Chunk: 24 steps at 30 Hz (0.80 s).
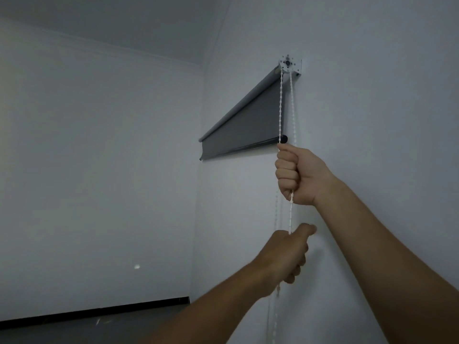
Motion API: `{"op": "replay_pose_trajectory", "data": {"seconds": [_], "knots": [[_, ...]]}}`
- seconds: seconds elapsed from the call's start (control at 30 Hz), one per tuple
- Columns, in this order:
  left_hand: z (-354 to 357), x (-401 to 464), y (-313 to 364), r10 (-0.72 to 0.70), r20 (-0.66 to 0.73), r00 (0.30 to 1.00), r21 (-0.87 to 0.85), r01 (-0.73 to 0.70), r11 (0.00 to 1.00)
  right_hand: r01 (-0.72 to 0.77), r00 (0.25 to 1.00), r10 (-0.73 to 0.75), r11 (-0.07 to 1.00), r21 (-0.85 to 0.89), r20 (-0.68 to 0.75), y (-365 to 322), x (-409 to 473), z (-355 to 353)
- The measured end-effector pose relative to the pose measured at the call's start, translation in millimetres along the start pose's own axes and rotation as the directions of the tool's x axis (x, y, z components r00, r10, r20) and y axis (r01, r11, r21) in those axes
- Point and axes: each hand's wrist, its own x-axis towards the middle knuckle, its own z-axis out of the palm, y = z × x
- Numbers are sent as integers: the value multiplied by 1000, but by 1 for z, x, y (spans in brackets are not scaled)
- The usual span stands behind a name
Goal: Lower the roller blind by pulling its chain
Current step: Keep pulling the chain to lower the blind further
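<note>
Left hand [285, 254] low, fist clamped on the chain [290, 214]; right hand [296, 173] fisted on it above, just under the blind [244, 125]. Chain runs straight up, so pull downward.

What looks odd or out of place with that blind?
Nothing looks damaged. The blind hangs level, only partly lowered. The one oddity: it is mounted on a bare wall, with no window visible. Both hands, right hand and left hand, grip the chain.
</note>
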Motion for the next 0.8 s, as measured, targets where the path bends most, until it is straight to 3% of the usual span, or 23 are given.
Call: {"op": "replay_pose_trajectory", "data": {"seconds": [0.13,0.27,0.5,0.6,0.8], "knots": [[-27,5,1,-22,156,988,-145,44,988,73,994,-80,993,-98,-69,6,-4,-6],[-56,13,14,9,44,999,-259,3,966,86,993,-98,981,-172,-60,18,-10,-8],[-60,23,71,116,25,993,-170,-111,979,58,995,-78,961,-270,-64,50,-32,-18],[-64,25,90,100,-21,995,-131,-102,986,43,995,-68,958,-284,-76,60,-38,-16],[-52,34,111,27,56,998,-212,-14,977,-17,999,-2,934,-357,-52,77,-51,-14]]}}
